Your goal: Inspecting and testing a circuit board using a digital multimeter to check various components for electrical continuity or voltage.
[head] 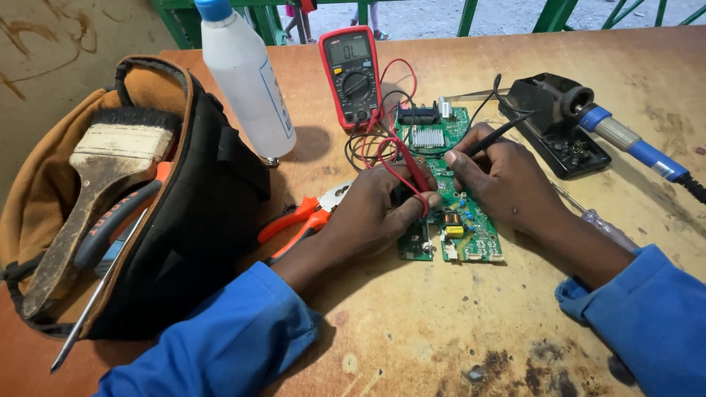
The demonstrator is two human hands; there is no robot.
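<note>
At the far left a tan and black tool bag (184, 220) lies open on the wooden table (456, 323), with a worn paintbrush (95, 184) and a screwdriver (95, 294) poking out of it. Just right of the bag, farther off, stands a white plastic bottle (246, 81) with a blue cap. Orange-handled pliers (301, 217) lie near the bag, partly under the left hand (375, 217). That hand is curled tight around a red probe (413, 176), pressing its tip to the green circuit board (448, 184), which lies flat at the middle of the table. Beyond the board sits a red multimeter (351, 73), its leads trailing down. The right hand (507, 184) pinches a black probe (496, 136) like a pen, tip on the board. At the far right a blue-handled soldering iron (625, 140) rests in its black stand (551, 121).
</note>
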